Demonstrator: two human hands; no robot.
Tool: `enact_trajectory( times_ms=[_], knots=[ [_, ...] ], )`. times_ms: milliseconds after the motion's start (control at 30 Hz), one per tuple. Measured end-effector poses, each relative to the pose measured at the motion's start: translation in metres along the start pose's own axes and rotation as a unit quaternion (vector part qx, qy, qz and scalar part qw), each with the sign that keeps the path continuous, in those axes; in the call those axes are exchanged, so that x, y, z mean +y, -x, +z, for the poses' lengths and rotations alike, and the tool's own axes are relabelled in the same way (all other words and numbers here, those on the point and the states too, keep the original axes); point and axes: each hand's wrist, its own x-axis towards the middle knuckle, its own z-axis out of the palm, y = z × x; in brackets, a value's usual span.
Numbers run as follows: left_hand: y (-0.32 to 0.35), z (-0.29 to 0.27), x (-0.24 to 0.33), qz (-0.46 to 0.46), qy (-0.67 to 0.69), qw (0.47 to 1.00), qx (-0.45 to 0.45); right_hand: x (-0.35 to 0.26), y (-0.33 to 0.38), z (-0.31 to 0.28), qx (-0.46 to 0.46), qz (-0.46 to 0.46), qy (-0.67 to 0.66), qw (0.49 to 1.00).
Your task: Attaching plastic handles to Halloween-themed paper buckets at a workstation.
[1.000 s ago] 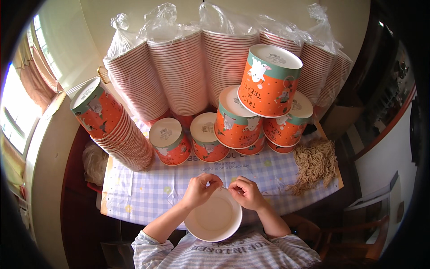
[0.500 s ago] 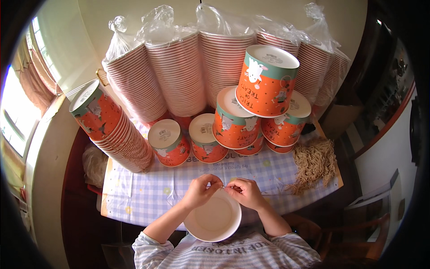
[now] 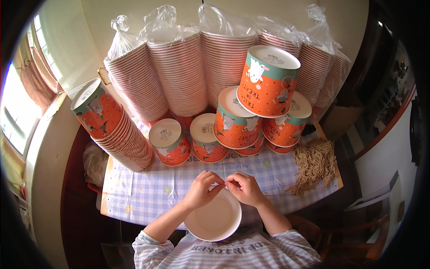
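My left hand [image 3: 203, 190] and my right hand [image 3: 246, 190] meet over the far rim of a white-lined paper bucket [image 3: 212, 222]. Both are closed in a pinch, their fingertips almost touching. Whatever sits between the fingertips is too small to make out. The bucket stands mouth up, close against my striped shirt at the table's near edge, and nothing shows inside it. Right of my hands lies a tangled heap of beige cords [image 3: 315, 168].
Upside-down orange and green buckets [image 3: 170, 145] line the table, some piled into a pyramid topped by one bucket [image 3: 268, 83]. A leaning nested stack [image 3: 123, 139] stands at left. Tall bagged stacks [image 3: 179, 78] fill the back. A checked cloth [image 3: 148, 193] covers the table.
My fingertips have come slightly closer together and moved a little away from me, with the right hand turning inward. The bucket has stayed in place.
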Motion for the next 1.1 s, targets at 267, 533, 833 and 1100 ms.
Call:
enact_trajectory(
  times_ms=[267, 533, 833, 1100],
  knots=[
    [0.0, 0.001, -0.004, 0.013, -0.088, 0.996, -0.025, 0.003, -0.002, -0.005, -0.003, 0.044, -0.141, 0.989],
    [-0.016, -0.017, -0.011, -0.079, -0.041, 0.981, -0.173, 0.02, -0.007, -0.007, 0.04, 0.086, -0.147, 0.985],
    [-0.025, -0.026, 0.0, -0.079, -0.016, 0.988, -0.135, 0.013, 0.0, -0.013, 0.04, 0.094, -0.24, 0.965],
    [0.006, -0.033, 0.041, 0.017, -0.037, 0.996, -0.075, -0.021, 0.014, -0.022, -0.032, -0.036, -0.209, 0.977]
  ],
)
